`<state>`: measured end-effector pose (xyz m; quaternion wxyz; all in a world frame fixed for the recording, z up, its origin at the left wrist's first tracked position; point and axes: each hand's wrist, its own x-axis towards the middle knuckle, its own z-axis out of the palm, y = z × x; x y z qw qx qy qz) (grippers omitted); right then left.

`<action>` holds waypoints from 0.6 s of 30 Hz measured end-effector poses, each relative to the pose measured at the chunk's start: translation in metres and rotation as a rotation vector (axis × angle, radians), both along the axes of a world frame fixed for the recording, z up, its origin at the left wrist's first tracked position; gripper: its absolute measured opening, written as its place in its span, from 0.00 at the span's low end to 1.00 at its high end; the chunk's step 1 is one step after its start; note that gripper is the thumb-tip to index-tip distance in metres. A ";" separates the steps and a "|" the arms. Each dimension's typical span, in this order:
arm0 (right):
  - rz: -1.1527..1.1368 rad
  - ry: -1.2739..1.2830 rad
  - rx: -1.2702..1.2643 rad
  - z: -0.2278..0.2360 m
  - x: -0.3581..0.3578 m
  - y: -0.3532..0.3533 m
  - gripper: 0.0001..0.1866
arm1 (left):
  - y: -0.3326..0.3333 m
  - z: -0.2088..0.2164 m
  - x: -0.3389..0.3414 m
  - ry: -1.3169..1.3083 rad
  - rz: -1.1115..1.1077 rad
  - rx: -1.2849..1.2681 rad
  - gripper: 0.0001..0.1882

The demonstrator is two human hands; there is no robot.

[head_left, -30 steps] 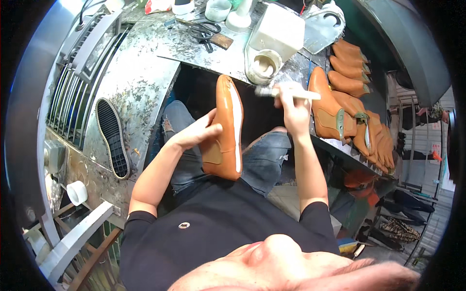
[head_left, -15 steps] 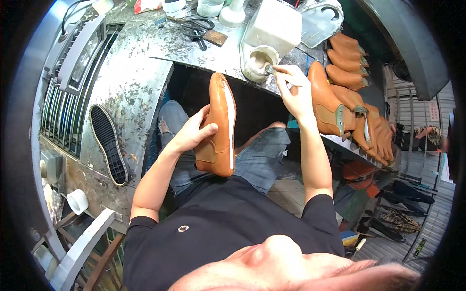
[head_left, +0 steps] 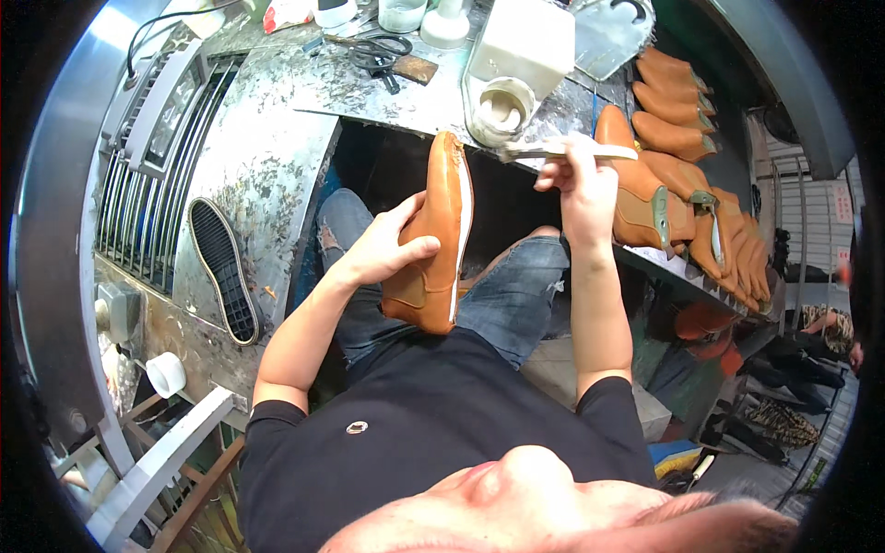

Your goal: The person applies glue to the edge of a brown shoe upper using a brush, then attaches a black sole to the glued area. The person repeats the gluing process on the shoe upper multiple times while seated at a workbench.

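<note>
My left hand (head_left: 385,247) is wrapped round a tan leather boot (head_left: 441,230), held toe up above my lap. A white strip runs down the boot's right side, and the leather at its toe is rough. To the right of it, my right hand (head_left: 587,194) grips a flat brush (head_left: 542,150) by its pale handle. The bristles face left, just in front of a round pot (head_left: 486,127) with whitish stuff inside. A black ridged shoe sole (head_left: 219,263) with a light rim lies on the metal bench at the left.
Several tan boots (head_left: 673,138) lie along the bench at the right. Behind the pot stands a white container (head_left: 530,46). Black scissors (head_left: 376,53) rest on the worn bench top (head_left: 277,78). A grey lamp (head_left: 166,111) is at the far left, and a chair frame (head_left: 161,470) stands lower left.
My right hand has drawn the brush out of the pot and swung it level, toward me and slightly right. My left hand still holds the boot; the whole view has shifted a little.
</note>
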<state>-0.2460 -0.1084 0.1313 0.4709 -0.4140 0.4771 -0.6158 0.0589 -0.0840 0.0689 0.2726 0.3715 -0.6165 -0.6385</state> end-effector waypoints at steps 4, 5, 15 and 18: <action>0.143 0.274 -0.025 0.030 0.029 0.005 0.14 | 0.001 0.020 -0.005 -0.048 -0.040 -0.027 0.51; 0.136 0.300 -0.022 0.033 0.034 0.006 0.14 | 0.000 0.023 -0.006 -0.055 -0.046 -0.027 0.51; 0.139 0.347 -0.086 0.039 0.041 -0.008 0.14 | 0.000 0.027 -0.003 -0.090 -0.071 -0.008 0.49; 0.186 0.359 -0.106 0.041 0.046 -0.009 0.14 | 0.000 0.026 -0.002 -0.096 -0.061 -0.008 0.49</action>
